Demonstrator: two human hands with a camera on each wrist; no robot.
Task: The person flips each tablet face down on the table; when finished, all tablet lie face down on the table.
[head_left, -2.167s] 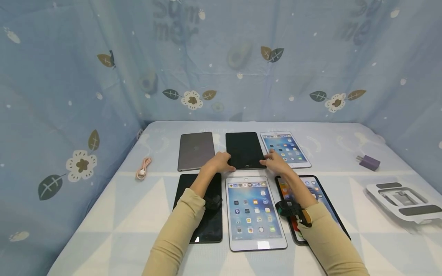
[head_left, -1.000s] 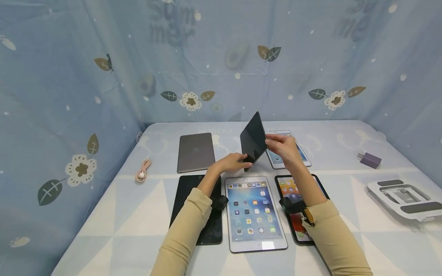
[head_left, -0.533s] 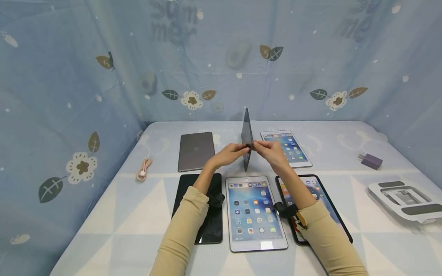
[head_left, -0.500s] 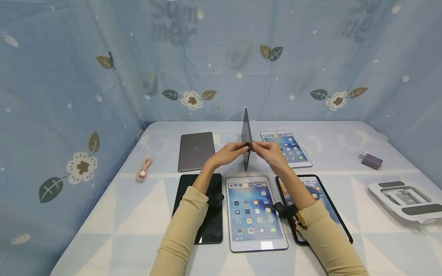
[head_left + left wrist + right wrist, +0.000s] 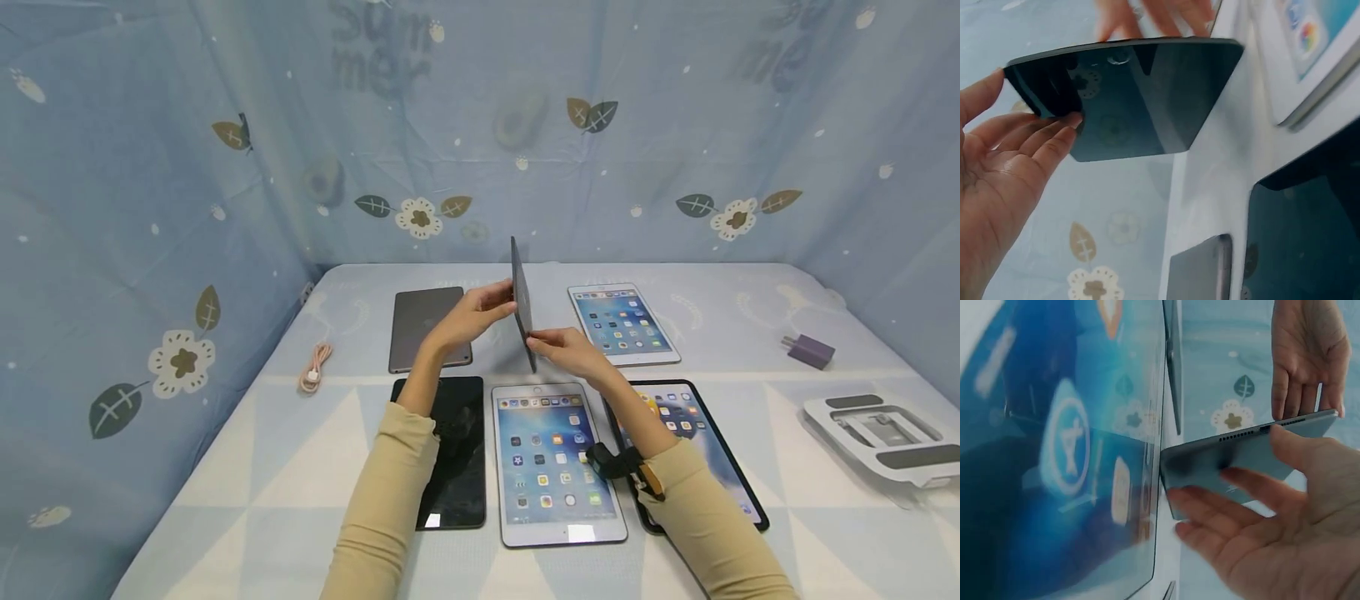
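Observation:
A black-screened tablet (image 5: 522,296) is held on edge at the back middle of the table, nearly edge-on in the head view. My left hand (image 5: 468,318) grips one edge of it, thumb at a corner and fingers against the dark screen (image 5: 1147,119) in the left wrist view. With thumb and fingers my right hand (image 5: 570,350) holds its near lower part. In the right wrist view the right thumb (image 5: 1288,447) lies on the edge with the port, and the fingers touch the grey back. Whether the tablet's lower edge touches the table is unclear.
A grey tablet (image 5: 412,325) lies face down at back left; a white one (image 5: 626,325) lies at back right. Nearer are a black tablet (image 5: 461,483), a white tablet (image 5: 558,467) and a black-rimmed tablet (image 5: 712,442). A cable (image 5: 313,367), charger (image 5: 810,352) and stand (image 5: 885,437) lie at the sides.
The tablet has been lifted from lying flat and turned on edge, then shifted slightly left. Most recently my left hand has moved up and left along it, and the right hand slightly lower.

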